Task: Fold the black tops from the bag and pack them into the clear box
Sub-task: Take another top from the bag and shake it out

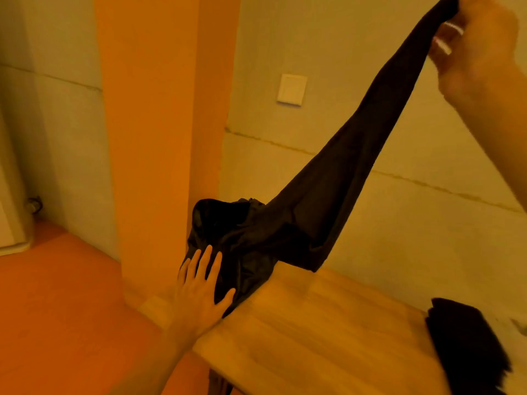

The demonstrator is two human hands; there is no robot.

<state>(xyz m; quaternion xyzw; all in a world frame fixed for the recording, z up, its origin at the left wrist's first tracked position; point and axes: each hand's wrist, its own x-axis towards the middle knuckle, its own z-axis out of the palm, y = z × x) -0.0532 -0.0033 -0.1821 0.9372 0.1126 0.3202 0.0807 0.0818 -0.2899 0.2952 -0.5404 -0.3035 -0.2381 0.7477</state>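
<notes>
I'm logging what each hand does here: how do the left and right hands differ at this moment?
The left hand lies flat, fingers straight, pressing the black bag at the corner of the table; the right hand curls and pinches the black top. The left hand is low, at table height; the right hand is raised high. Both are bare and touch dark fabric.

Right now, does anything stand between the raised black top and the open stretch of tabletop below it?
Nothing visible does. The right hand pinches the black top above bare table; the bag sits at its corner, a dark pile at its right edge.
</notes>
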